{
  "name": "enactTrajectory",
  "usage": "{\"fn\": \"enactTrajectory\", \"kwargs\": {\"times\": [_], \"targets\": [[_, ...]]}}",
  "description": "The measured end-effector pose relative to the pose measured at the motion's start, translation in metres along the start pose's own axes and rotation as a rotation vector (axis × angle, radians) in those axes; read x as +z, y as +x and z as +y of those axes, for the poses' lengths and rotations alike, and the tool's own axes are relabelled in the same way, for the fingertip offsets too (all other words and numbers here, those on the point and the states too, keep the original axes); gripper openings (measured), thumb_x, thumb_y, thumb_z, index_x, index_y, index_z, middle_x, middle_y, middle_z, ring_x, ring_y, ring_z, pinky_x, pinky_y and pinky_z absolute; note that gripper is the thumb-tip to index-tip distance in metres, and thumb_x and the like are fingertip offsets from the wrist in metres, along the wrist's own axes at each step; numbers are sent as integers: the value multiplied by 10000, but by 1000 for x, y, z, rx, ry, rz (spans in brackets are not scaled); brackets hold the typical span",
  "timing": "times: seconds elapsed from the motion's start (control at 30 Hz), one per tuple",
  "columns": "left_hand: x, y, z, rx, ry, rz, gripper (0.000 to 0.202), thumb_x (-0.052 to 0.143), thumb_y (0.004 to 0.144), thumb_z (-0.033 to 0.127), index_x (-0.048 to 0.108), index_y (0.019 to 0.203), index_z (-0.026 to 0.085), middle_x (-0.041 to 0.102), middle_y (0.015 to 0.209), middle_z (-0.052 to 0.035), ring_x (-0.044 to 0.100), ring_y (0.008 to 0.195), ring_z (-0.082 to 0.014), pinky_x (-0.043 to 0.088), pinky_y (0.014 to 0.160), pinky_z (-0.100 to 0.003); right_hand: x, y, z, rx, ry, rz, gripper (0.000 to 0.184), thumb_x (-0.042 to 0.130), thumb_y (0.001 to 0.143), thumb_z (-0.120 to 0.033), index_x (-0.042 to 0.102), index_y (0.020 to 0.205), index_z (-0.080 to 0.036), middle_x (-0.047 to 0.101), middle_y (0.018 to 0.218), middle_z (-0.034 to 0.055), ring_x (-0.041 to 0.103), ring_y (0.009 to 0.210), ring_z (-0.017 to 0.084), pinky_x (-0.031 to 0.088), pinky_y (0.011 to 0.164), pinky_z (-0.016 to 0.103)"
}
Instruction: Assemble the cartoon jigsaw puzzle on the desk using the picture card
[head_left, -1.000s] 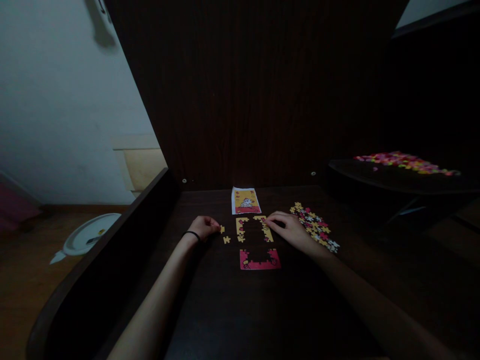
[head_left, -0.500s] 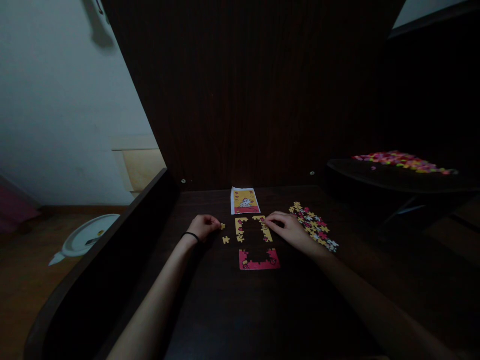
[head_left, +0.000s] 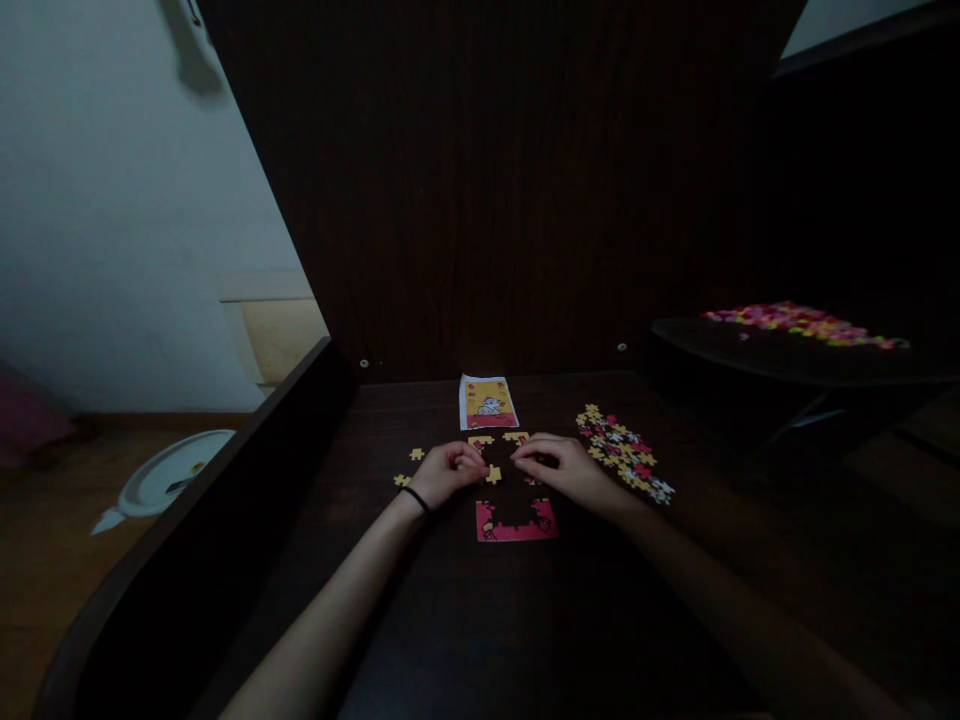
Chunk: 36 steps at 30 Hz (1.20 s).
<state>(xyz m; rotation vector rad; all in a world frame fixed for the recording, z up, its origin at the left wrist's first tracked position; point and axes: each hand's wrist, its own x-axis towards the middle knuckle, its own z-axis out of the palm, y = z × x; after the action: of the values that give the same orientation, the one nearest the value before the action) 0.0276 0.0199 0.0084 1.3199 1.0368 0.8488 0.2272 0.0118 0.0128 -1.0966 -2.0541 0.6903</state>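
Note:
My left hand (head_left: 450, 472) is closed in a pinch at the edge of a yellow puzzle piece (head_left: 493, 474), inside the left part of the puzzle border. Across from it, my right hand (head_left: 564, 466) has thumb and fingertips drawn together; whatever they may hold is hidden. It covers much of the border's right side. Yellow border corners (head_left: 516, 437) show above the hands. Below them lies a joined pink border strip (head_left: 517, 534). Two loose yellow pieces, one upper (head_left: 416, 454) and one lower (head_left: 401, 481), lie left of my left hand.
A picture card (head_left: 489, 403) of a white animal lies behind the border. Several loose pieces (head_left: 622, 448) form a pile at right. A dark side panel (head_left: 225, 500) bounds the left. Colourful small items (head_left: 806, 322) rest on a dark surface (head_left: 750, 350) at right.
My left hand has moved right to the border's inside, uncovering loose pieces on the left. My right hand has shifted slightly left and down, over the border's right side.

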Motion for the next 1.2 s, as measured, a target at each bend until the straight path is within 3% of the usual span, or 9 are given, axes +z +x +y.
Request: {"fn": "enactTrajectory", "kwargs": {"times": [0.2, 0.4, 0.57, 0.73, 0.93, 1.2], "targets": [[17, -5, -5, 74, -6, -49, 229, 695, 551, 228, 521, 645, 112, 502, 522, 54, 423, 477, -40, 315, 488, -163, 4, -2, -4, 185, 124, -179, 181, 592, 688, -316, 641, 744, -150, 589, 625, 8, 506, 562, 103, 398, 513, 222], [27, -9, -10, 134, 193, -44, 117, 624, 641, 177, 533, 683, 116, 520, 575, 32, 445, 502, -61, 339, 485, -171, -4, -1, -6, 237, 166, -312, 128, 582, 668, -261, 598, 672, -134, 557, 586, -10, 481, 528, 86, 371, 485, 200], [35, -20, -6, 384, 697, 27, 87, 520, 760, 206, 576, 729, 148, 540, 653, 6, 495, 612, -105, 388, 583, -210, -19, 0, 3, 248, 158, -353, 98, 574, 643, -230, 572, 644, -132, 556, 587, -16, 489, 537, 88, 376, 499, 198], [49, -37, -1, 566, 1170, -207, 180, 457, 826, 305, 591, 876, 195, 558, 757, -14, 519, 729, -140, 403, 647, -230, -27, 0, 13, 293, 136, -438, 67, 536, 619, -159, 590, 642, -127, 588, 604, -5, 515, 556, 99, 391, 522, 204], [57, -42, -3, 578, 1357, -245, 232, 437, 835, 344, 546, 984, 203, 570, 776, -20, 526, 744, -163, 416, 649, -252, -26, -1, 13, 298, 56, -428, 133, 567, 640, -242, 619, 658, -121, 593, 599, 8, 518, 565, 109, 396, 523, 210], [56, -38, -11, 542, 1363, -226, 250, 400, 849, 344, 545, 1001, 209, 598, 737, -27, 558, 695, -164, 424, 617, -248, -24, -1, 9, 283, -30, -415, 139, 563, 648, -245, 636, 643, -127, 592, 583, 1, 503, 542, 102, 371, 499, 204]]}}
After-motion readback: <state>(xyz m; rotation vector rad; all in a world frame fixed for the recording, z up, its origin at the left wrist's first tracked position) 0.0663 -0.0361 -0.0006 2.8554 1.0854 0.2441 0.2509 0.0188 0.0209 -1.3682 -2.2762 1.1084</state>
